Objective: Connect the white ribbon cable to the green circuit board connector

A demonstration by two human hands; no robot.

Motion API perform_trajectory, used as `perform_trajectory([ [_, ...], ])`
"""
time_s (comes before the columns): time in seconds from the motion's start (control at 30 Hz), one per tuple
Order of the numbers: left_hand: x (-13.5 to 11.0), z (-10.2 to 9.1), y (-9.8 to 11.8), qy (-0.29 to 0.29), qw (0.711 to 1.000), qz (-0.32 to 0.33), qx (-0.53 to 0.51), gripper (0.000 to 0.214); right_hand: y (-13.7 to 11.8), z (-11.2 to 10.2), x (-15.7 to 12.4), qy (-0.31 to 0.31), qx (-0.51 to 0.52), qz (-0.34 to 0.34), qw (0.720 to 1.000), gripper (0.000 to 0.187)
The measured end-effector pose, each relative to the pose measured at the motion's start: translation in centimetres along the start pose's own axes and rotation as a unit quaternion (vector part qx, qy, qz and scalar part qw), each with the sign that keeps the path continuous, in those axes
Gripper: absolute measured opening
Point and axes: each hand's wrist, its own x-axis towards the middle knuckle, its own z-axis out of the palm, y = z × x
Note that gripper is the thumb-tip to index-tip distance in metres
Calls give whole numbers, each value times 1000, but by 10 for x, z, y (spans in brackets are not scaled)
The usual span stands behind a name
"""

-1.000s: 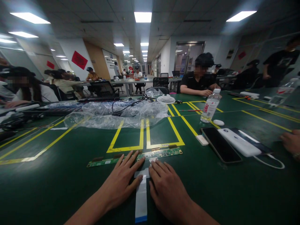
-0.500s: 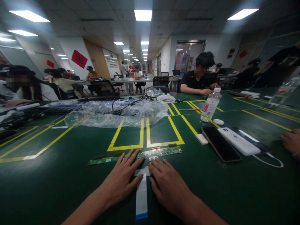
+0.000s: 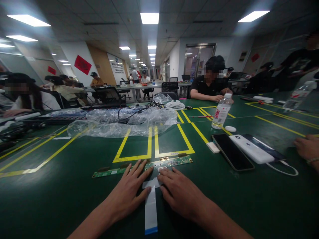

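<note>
A long, narrow green circuit board (image 3: 174, 161) lies across the green table in front of me. From its middle a white flat ribbon cable (image 3: 151, 212) runs toward me and ends in a blue strip. My left hand (image 3: 131, 187) rests palm down with fingers spread, its fingertips on the board left of the cable and its thumb at the cable's edge. Flat on the other side is my right hand (image 3: 178, 189), fingers stretched out, its fingertips by the white connector (image 3: 161, 169) at the board's near edge. Both palms hide part of the table.
Clear plastic wrapping (image 3: 119, 124) with black cables lies beyond yellow tape markings. To the right are a phone (image 3: 233, 152), a white power bank (image 3: 251, 149) with a cable, and a bottle (image 3: 221, 113). Another person's hand (image 3: 307, 147) rests at the right edge.
The view has shifted slightly. Both hands keep nearly the same place on the board and cable, which have not visibly moved.
</note>
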Motion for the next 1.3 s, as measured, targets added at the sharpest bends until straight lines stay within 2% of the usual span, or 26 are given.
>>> perform_trajectory([
  [0.2, 0, 1, 0, -1, 1000, -6, 14, 60, 1, 4, 0, 0, -6, 0, 1000, 40],
  [0.53, -5, 5, 0, 51, 995, 0, 88, 56, 5, 15, 2, 36, -29, -23, 999, 41],
  [0.7, -6, 3, -4, 35, 997, 40, 52, 58, 3, 12, 1, 74, -32, -14, 997, 41],
  [0.87, -6, 3, -4, 46, 998, 13, 33, 54, 2, 11, 1, 87, -29, -15, 996, 40],
  [0.97, -9, 4, -9, 37, 998, -31, 35, 58, 2, 11, 1, 89, -26, -12, 996, 40],
  [1.03, -12, 5, -24, 34, 994, -87, 49, 63, 3, 11, 1, 84, -24, -8, 996, 40],
  [1.1, -17, 4, -48, 23, 982, -169, 77, 69, 3, 10, 1, 77, -21, -5, 997, 41],
  [1.23, -31, -6, -108, -19, 932, -346, 109, 79, 3, 9, 0, 71, -12, 1, 997, 41],
  [1.3, -37, -12, -131, -22, 917, -384, 103, 83, 3, 9, 1, 69, -8, 6, 998, 40],
])
